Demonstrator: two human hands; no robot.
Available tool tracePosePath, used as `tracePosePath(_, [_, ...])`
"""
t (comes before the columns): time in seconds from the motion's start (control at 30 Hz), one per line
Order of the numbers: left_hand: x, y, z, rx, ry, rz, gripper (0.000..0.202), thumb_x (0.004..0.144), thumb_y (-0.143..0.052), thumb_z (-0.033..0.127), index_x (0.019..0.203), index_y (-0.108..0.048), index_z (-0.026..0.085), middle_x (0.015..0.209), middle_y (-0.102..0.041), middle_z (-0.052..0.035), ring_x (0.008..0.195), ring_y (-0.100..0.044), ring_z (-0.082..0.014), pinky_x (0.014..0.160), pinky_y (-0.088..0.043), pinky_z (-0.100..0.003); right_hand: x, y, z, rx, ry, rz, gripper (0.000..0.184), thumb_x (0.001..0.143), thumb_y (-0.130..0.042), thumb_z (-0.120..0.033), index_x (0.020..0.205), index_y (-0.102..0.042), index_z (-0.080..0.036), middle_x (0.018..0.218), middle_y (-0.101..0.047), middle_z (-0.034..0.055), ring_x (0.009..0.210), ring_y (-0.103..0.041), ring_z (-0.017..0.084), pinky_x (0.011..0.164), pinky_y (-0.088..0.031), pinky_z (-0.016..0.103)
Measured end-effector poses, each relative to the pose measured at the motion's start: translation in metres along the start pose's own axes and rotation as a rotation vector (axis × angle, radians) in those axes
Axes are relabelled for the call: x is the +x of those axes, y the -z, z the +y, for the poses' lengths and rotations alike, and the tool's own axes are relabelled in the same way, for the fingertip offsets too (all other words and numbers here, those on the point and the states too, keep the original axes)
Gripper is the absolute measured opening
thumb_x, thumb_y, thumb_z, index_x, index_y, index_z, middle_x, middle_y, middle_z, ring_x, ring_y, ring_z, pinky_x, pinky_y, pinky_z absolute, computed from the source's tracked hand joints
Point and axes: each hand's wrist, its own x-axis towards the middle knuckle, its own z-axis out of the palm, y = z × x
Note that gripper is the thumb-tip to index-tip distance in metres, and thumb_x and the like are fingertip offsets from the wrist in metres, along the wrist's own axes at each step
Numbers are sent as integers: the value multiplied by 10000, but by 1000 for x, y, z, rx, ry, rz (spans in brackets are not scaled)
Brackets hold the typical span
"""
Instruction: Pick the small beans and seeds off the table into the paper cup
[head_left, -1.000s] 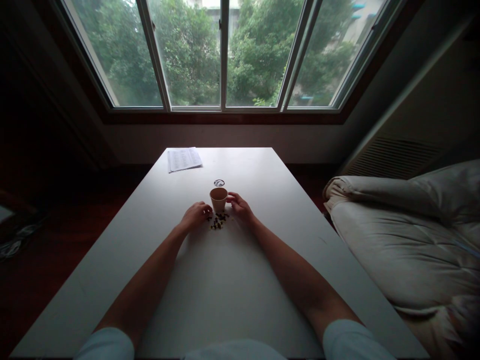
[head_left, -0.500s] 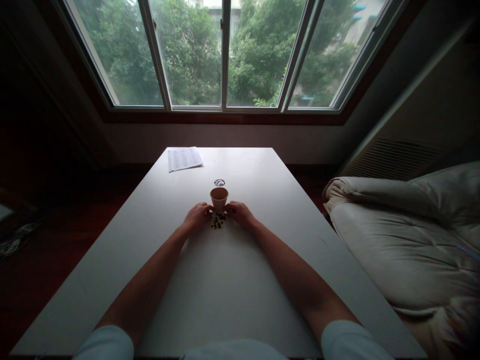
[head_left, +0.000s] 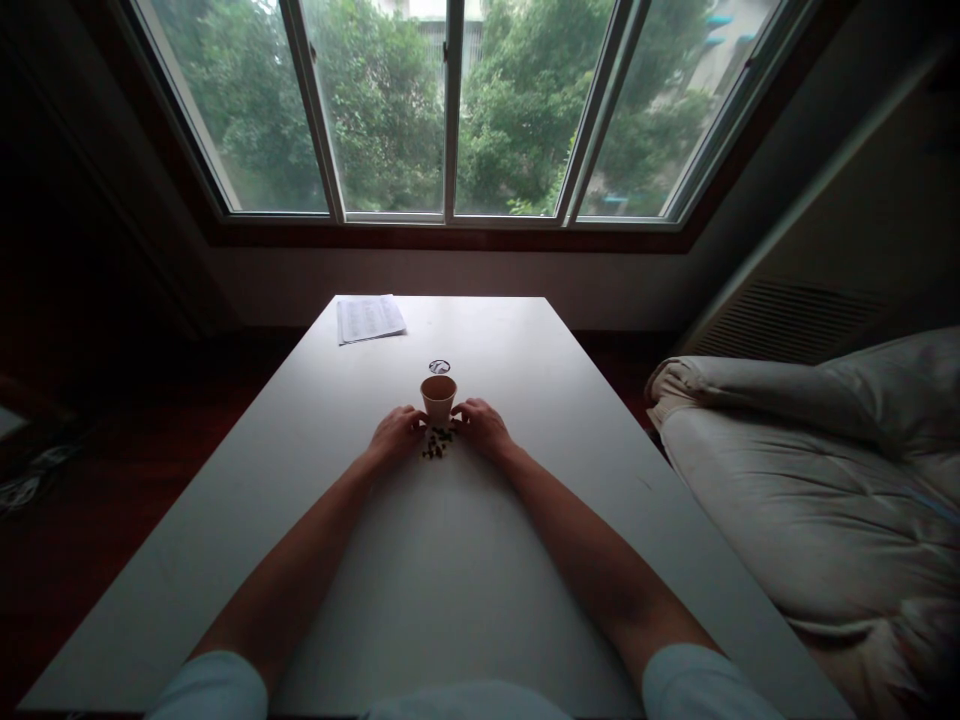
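Tan cup [head_left: 439, 400], head view, stands upright on the white table [head_left: 480, 570], between curled fingers of left hand [head_left: 396, 434] and right hand [head_left: 484, 428], both by its base, can't tell if gripping. Cup's brown inner wall shows, bottom too dim to read. Small dark and pale pieces [head_left: 436, 443] scattered just on cup's near side, dark-rimmed disc [head_left: 439, 367] behind cup.

Four-pane window [head_left: 451, 150] spanned the far side, trees [head_left: 382, 120] outside; daylight came from there. White table [head_left: 465, 590] stretched toward the far wall [head_left: 480, 272]. Dark red floor [head_left: 150, 500] showed left. Pale padded furniture [head_left: 757, 490] sat right, slatted grille [head_left: 795, 318] beyond it. Room edges were dim.
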Motion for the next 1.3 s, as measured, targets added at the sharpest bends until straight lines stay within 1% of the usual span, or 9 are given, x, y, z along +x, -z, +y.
tracePosePath(0.1, [0,-2,0,4,1,20,246,890,-544,272,1040,-739,252,935,-659,-61,889,-583,-192,745,-436,-284,-1,2,-2,-17,-15,-2,107,893,-670,-282,984,-715,-246,913,-623,40,894,-547,170,769,-421,261])
tracePosePath(0.27, [1,-6,-3,-19,-3,34,233,887,-549,262,1022,-738,251,921,-658,-56,892,-584,-192,755,-436,-286,-1,0,-2,-37,-39,-10,79,899,-663,-280,943,-720,-248,913,-611,39,900,-542,172,758,-414,258])
tracePosePath(0.43, [1,-6,-9,-77,58,92,233,873,-557,227,1035,-724,241,978,-663,-53,949,-587,-196,817,-457,-297,0,-5,0,-44,-44,7,56,891,-663,-263,920,-703,-236,929,-604,40,909,-531,173,749,-404,252])
tracePosePath(0.57, [1,-5,-11,-104,77,107,258,869,-544,213,1064,-711,237,1020,-662,-56,974,-588,-199,857,-470,-312,0,-1,1,-22,-62,73,71,895,-642,-257,930,-696,-226,927,-600,43,921,-531,180,791,-412,269])
tracePosePath(0.67, [1,-5,-10,-114,81,120,294,877,-527,218,1118,-694,229,1047,-670,-65,998,-589,-209,882,-473,-328,2,8,-1,20,-87,168,107,908,-608,-261,938,-695,-208,874,-590,47,886,-531,189,811,-419,291])
tracePosePath(0.8, [0,-5,-6,-145,93,125,393,889,-516,235,1270,-618,239,1159,-675,-68,1078,-585,-226,939,-465,-359,10,23,-11,100,-132,339,144,914,-573,-264,943,-693,-189,809,-568,47,825,-523,194,801,-426,308])
tracePosePath(0.9, [0,-5,-4,-167,91,99,505,870,-534,214,1371,-532,278,1277,-646,-46,1153,-571,-236,1001,-440,-387,15,33,-24,167,-127,419,183,933,-542,-291,958,-689,-185,817,-567,48,805,-524,189,797,-432,309])
tracePosePath(1.1, [2,-6,-4,-192,43,87,615,841,-503,134,1422,-476,333,1303,-648,-8,1187,-564,-230,1030,-425,-396,17,43,-48,241,-74,404,171,924,-566,-311,959,-688,-196,839,-569,42,803,-540,181,800,-441,301])
tracePosePath(1.3, [3,-5,-5,-222,30,58,592,888,-453,150,1458,-435,308,1247,-687,0,1198,-554,-211,1053,-408,-382,16,41,-51,238,-78,411,162,922,-562,-287,961,-688,-192,852,-565,42,804,-538,178,789,-437,299])
